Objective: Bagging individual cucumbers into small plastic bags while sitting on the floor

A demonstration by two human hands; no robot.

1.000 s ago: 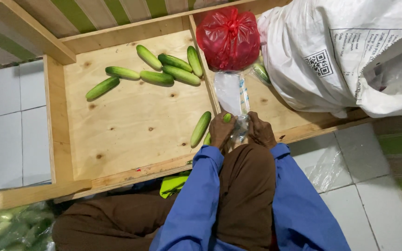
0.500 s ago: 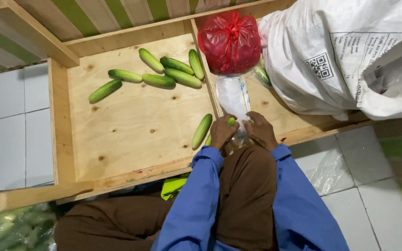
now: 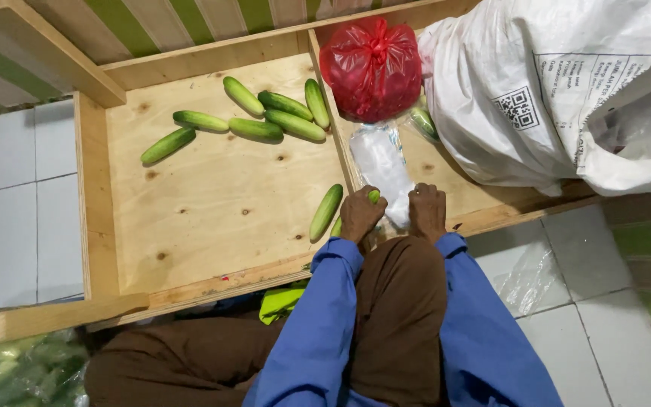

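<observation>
Left hand: the left hand sits just past the knee, fingers curled shut around a cucumber whose green tip pokes out at its 1 o'clock.
Right hand: the right hand lies at 3 o'clock of the left, fingers pointing away and pressed on the near end of a clear plastic bag; whether it pinches the film or only rests on it is hard to tell from here.
Loose cucumber: one more cucumber lies on the board at 9 o'clock of the left hand, just beside it.
Crate: a shallow wooden tray with a divider, the hands at its near rim.
Far pile: six cucumbers are scattered toward 11 o'clock, well apart from the hands.
Red bag: a knotted red plastic bag stands at 12 o'clock, touching the clear bag's far end.
Sack: a large white sack fills the 2 o'clock corner.
</observation>
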